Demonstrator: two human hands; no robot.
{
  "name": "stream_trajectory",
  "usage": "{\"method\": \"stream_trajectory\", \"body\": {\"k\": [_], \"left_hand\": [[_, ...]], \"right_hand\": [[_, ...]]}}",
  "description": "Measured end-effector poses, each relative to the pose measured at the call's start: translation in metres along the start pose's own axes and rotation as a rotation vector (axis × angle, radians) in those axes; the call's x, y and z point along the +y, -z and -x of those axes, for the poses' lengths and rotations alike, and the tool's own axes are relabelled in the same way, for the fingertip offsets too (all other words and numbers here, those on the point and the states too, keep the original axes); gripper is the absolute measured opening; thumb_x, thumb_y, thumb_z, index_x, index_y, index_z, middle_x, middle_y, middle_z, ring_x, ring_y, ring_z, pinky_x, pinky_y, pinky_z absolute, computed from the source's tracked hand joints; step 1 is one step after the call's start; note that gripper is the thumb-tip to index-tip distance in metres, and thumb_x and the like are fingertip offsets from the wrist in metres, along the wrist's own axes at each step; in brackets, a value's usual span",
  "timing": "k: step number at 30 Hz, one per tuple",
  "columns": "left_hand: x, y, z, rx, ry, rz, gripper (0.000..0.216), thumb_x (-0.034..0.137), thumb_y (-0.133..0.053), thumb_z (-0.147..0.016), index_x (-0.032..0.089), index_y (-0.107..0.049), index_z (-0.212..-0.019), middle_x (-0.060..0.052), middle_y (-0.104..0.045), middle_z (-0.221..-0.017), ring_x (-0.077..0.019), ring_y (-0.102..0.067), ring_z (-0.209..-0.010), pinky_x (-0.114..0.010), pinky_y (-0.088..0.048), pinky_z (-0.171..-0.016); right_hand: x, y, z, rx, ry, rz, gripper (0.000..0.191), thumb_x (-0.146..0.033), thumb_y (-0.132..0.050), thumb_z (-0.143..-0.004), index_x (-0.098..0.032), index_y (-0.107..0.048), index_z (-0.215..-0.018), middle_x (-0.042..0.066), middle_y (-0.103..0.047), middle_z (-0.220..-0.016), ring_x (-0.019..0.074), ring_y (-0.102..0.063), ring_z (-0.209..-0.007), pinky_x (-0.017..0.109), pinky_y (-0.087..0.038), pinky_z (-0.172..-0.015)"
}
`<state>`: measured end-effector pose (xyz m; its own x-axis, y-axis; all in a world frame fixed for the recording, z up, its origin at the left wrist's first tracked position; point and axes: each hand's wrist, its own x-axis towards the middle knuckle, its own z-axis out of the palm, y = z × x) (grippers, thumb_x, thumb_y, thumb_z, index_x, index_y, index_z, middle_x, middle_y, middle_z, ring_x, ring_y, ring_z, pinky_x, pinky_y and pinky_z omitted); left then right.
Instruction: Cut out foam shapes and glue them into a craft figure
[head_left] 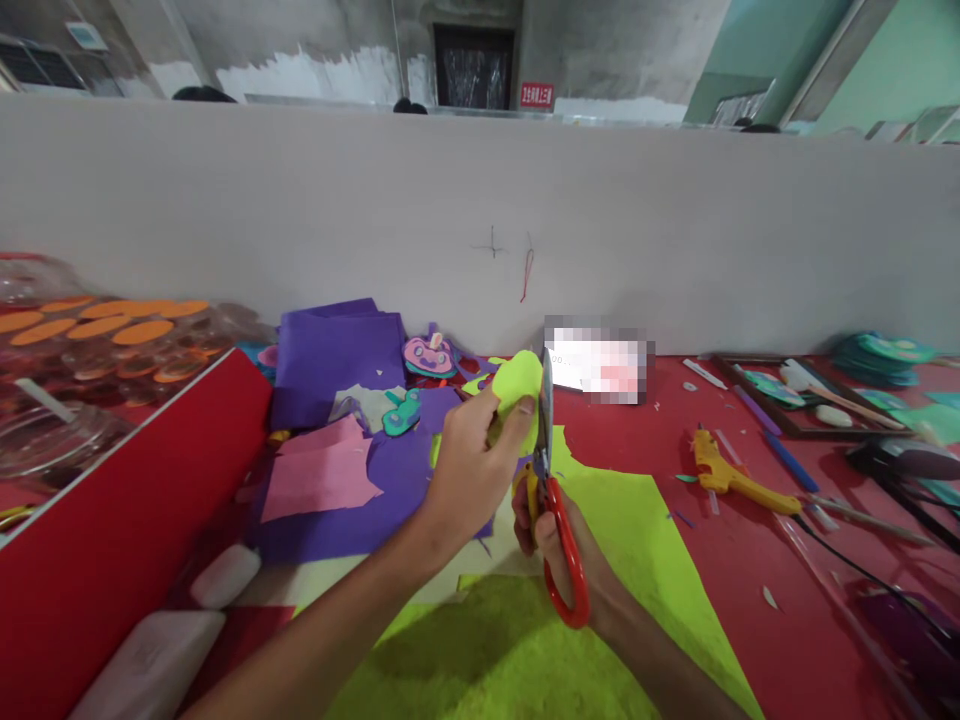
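Observation:
My left hand (476,455) pinches a rounded yellow-green felt piece (519,378) between thumb and fingers. In my right hand (566,540) is a pair of scissors (570,560) with one red and one yellow handle, blades pointing up along the felt's right edge. I cannot tell how far apart the blades are. Beneath both hands lies a large yellow-green felt sheet (637,530). Purple felt (442,420) and a pink felt piece (322,475) lie to the left, with a teal butterfly-like cutout (402,412) on top.
A yellow glue gun (735,475) with a cord lies on the red table (660,430) at right. A dark-framed tray (810,400) holds small pieces behind it. A red divider (135,510) stands at left, near clear cups with orange lids (142,331). A white partition (337,210) closes the back.

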<state>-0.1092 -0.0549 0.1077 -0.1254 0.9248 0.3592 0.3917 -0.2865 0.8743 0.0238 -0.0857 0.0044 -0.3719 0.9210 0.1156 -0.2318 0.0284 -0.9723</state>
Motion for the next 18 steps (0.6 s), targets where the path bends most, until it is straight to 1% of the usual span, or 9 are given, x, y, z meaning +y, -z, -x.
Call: {"method": "stream_trajectory", "body": {"k": [4,8,10,15,18], "left_hand": [[0.001,-0.001,0.002,-0.017,0.009,0.001,0.032,0.034,-0.053,-0.095,0.018,-0.044,-0.069,0.006,-0.036,-0.059,-0.0086,-0.032,-0.055,-0.027,-0.023,-0.053],[0.000,-0.002,0.003,-0.051,0.009,0.017,0.033,0.034,-0.052,-0.096,0.018,-0.043,-0.068,0.006,-0.036,-0.059,-0.0084,-0.032,-0.054,-0.027,-0.023,-0.052],[-0.001,-0.002,0.002,-0.053,0.018,0.013,0.034,0.034,-0.052,-0.096,0.018,-0.042,-0.068,0.006,-0.035,-0.059,-0.0085,-0.032,-0.055,-0.028,-0.023,-0.053],[0.000,0.001,0.000,-0.067,0.025,0.001,0.039,0.036,-0.052,-0.096,0.019,-0.037,-0.065,0.006,-0.031,-0.059,-0.0082,-0.029,-0.055,-0.028,-0.021,-0.052],[0.001,0.001,-0.001,-0.064,0.004,0.035,0.039,0.040,-0.052,-0.097,0.019,-0.040,-0.067,0.006,-0.033,-0.060,-0.0083,-0.030,-0.056,-0.027,-0.022,-0.052]], "right_hand": [[0.001,0.001,-0.002,0.000,0.035,0.014,0.058,-0.080,-0.056,-0.083,-0.023,-0.054,-0.096,0.001,-0.048,-0.087,0.0117,-0.041,-0.063,0.025,-0.035,-0.050],[0.006,0.005,-0.003,0.037,0.083,0.060,0.053,-0.076,-0.055,-0.088,-0.023,-0.053,-0.090,-0.002,-0.045,-0.079,0.0098,-0.038,-0.056,0.024,-0.033,-0.047],[0.008,0.007,-0.003,0.037,0.093,0.087,0.054,-0.077,-0.053,-0.088,-0.023,-0.052,-0.087,-0.004,-0.043,-0.074,0.0092,-0.037,-0.053,0.024,-0.031,-0.045],[0.001,0.008,-0.001,0.036,0.062,0.112,0.058,-0.080,-0.053,-0.085,-0.022,-0.050,-0.084,-0.006,-0.039,-0.069,0.0077,-0.036,-0.049,0.023,-0.029,-0.043],[-0.003,0.007,0.000,0.034,0.053,0.131,0.058,-0.080,-0.053,-0.085,-0.022,-0.049,-0.083,-0.007,-0.038,-0.068,0.0075,-0.036,-0.048,0.022,-0.028,-0.043]]}}
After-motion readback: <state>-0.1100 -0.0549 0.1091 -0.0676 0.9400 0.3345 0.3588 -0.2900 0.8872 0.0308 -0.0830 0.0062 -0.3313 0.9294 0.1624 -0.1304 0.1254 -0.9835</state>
